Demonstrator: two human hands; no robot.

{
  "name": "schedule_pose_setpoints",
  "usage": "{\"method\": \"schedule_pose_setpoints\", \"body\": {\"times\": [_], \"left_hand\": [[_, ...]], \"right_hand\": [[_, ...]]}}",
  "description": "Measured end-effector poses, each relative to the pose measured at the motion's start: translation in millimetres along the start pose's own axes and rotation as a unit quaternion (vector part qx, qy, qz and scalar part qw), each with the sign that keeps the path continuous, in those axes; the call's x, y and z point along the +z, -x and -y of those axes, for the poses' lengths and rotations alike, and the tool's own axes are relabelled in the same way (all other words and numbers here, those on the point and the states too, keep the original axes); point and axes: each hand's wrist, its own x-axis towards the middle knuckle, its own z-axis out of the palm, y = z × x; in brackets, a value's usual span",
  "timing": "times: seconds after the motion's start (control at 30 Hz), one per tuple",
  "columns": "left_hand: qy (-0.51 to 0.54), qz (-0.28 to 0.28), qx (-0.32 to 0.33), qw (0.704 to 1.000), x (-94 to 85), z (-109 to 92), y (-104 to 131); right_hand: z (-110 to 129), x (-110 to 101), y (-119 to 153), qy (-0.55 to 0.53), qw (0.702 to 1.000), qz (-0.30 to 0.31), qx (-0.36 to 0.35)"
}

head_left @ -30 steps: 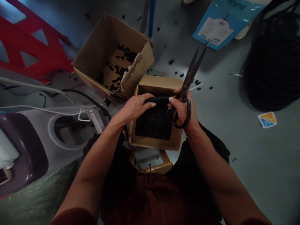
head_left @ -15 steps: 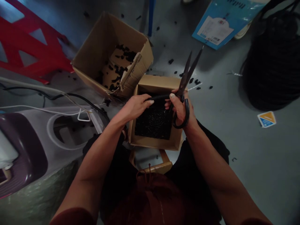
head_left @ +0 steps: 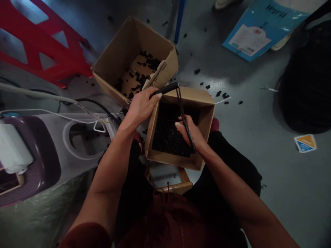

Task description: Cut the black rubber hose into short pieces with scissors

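Observation:
My left hand (head_left: 143, 105) is closed round a black ribbed tube (head_left: 168, 88), whose free end sticks out to the right over a cardboard box. In my right hand (head_left: 190, 132) is a pair of black-handled scissors (head_left: 181, 103), with the fingers wrapped round the handles. The blade tips touch or lie right beside the tube's free end. Below both hands stands the small cardboard box (head_left: 175, 162), with a mass of small black pieces (head_left: 169, 132) lying in it.
A larger cardboard box (head_left: 113, 44) with black scraps stands behind on the left. Further left are a red plastic stool (head_left: 51, 51) and a grey plastic stand (head_left: 57, 144) with cables. Blue bag (head_left: 250, 38) and dark coil (head_left: 307, 82) are on the right. Scraps dot the floor.
My left hand has shifted left and up with the tube, whose end is now free of my right hand. The scissors have swung from pointing up-right to the tube's end. The view has shifted slightly.

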Motion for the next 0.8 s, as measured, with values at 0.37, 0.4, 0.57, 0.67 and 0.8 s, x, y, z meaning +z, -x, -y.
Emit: {"method": "schedule_pose_setpoints", "body": {"times": [0.37,0.4,0.57,0.67,0.8], "left_hand": [[-0.014,0.042,0.008,0.999,4.6,-9.1,3.3],[-0.010,0.047,0.010,0.999,5.4,-10.3,3.7],[0.011,0.061,0.033,0.998,7.8,-12.3,4.5],[0.023,0.069,0.046,0.996,8.3,-10.1,4.9],[0.024,0.077,0.074,0.994,9.7,-6.8,5.8]], "right_hand": [[4.0,-0.7,1.1,0.043,0.999,0.005,-0.025],[4.1,-1.3,1.0,0.044,0.999,0.004,-0.026],[3.6,-3.6,0.4,0.047,0.998,-0.001,-0.033],[2.2,-3.2,0.2,0.043,0.998,-0.004,-0.040],[0.1,-2.3,-0.1,0.036,0.998,-0.006,-0.048]]}}
